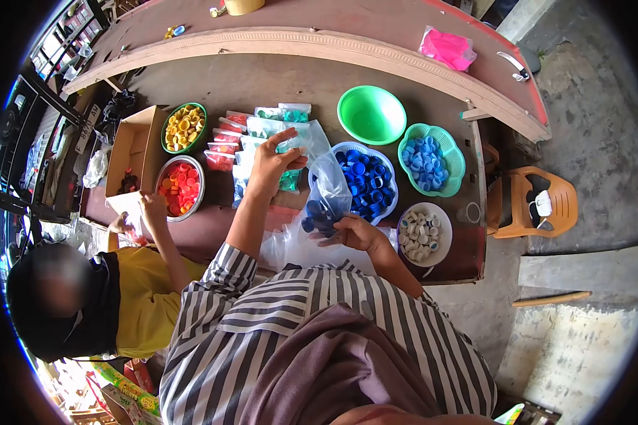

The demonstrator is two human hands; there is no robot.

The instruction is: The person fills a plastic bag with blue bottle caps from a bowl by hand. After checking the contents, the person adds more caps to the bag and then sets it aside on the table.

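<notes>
Pinched between thumb and fingers, my left hand (271, 164) has its grip on the top edge of a clear plastic bag (326, 185) and holds it up above the counter (290, 85). The bag is thin and see-through, crumpled along its mouth, and it sags toward me with a small heap of dark blue bottle caps (317, 218) showing through its lower part. My right hand (354, 232) is curled at the bottom of the bag, fingers closed against the plastic just beside those caps; whether it grasps a cap or only the film, I cannot tell. Just behind the bag sits a pale basket of dark blue caps (365, 180), with a teal basket of lighter blue caps (431, 157) to its right, an empty green bowl (371, 113) farther back and a white bowl of white caps (422, 234) near my right wrist. To my left lie filled packets (237, 138), a bowl of red caps (180, 187) and a bowl of yellow caps (184, 127). Another person in a yellow shirt (145, 301) reaches a hand (151, 207) toward the red ones.
</notes>
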